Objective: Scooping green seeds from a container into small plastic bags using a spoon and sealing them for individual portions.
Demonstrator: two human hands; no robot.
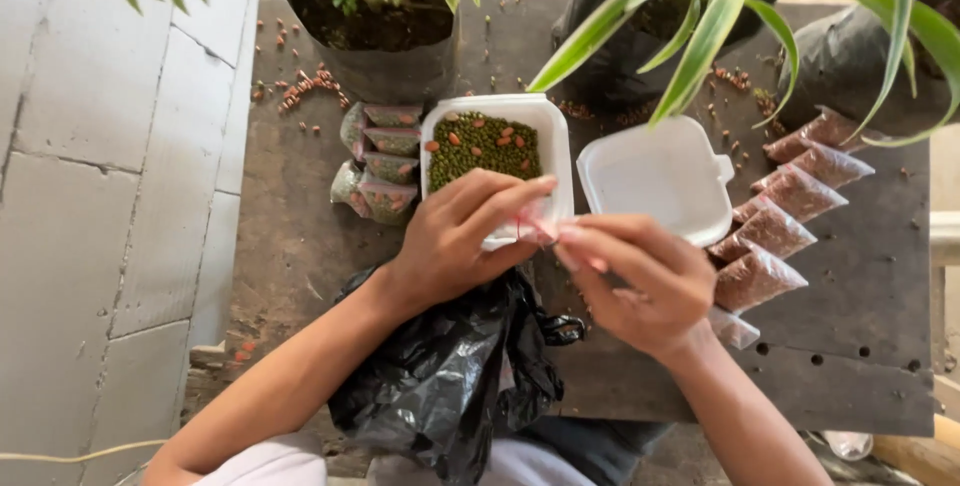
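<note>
My left hand (462, 236) and my right hand (640, 281) meet over the near edge of a white foam box (556, 151). Between their fingertips they pinch a small clear packet with a pink edge (532, 226); the fingers hide most of it. The box holds green beans mixed with a few brown ones (485, 146). Its hinged lid (660, 178) lies open to the right, just beyond my right hand.
Small packets of green beans (382, 161) are stacked left of the box. Several packets of brown seeds (790, 211) lie in a row at right. A black plastic bag (455, 376) sits on my lap. Potted plants (375, 16) stand at the board's far side; loose seeds are scattered about.
</note>
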